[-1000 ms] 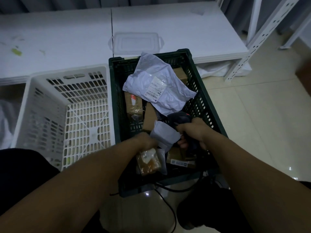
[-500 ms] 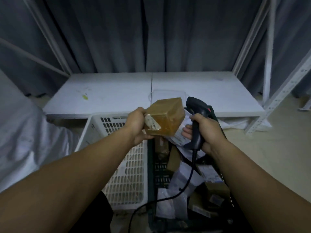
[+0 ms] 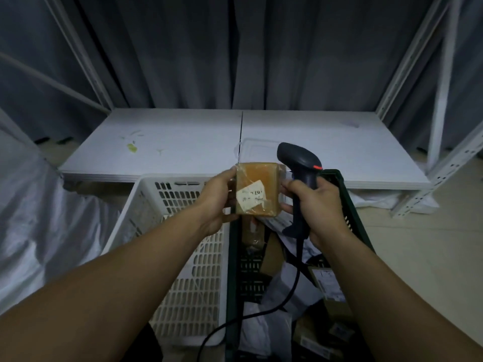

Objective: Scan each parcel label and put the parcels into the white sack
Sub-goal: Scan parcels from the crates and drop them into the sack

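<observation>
From the head camera I saw my left hand (image 3: 218, 202) closed around the left side of a small brown parcel (image 3: 257, 189), which was wrapped in clear tape and raised over the gap between the two crates. Its white label (image 3: 251, 196) faced me, tilted, the print too blurred to read. My right hand (image 3: 317, 207) gripped the handle of a dark barcode scanner (image 3: 300, 168), with its fingertips (image 3: 285, 184) touching the parcel's right edge; the scanner head stood above and just right of the parcel. The scanner's black cable (image 3: 294, 283) hung down across the dark green crate (image 3: 339, 184), where more parcels (image 3: 326, 283) lay in a heap. A white slotted crate (image 3: 198, 257) sat just left of the green one. The white sack (image 3: 39, 231) lay at the far left, well apart from the held parcel. Beyond the crates was a low white surface (image 3: 183, 142) before grey curtains (image 3: 235, 48).
</observation>
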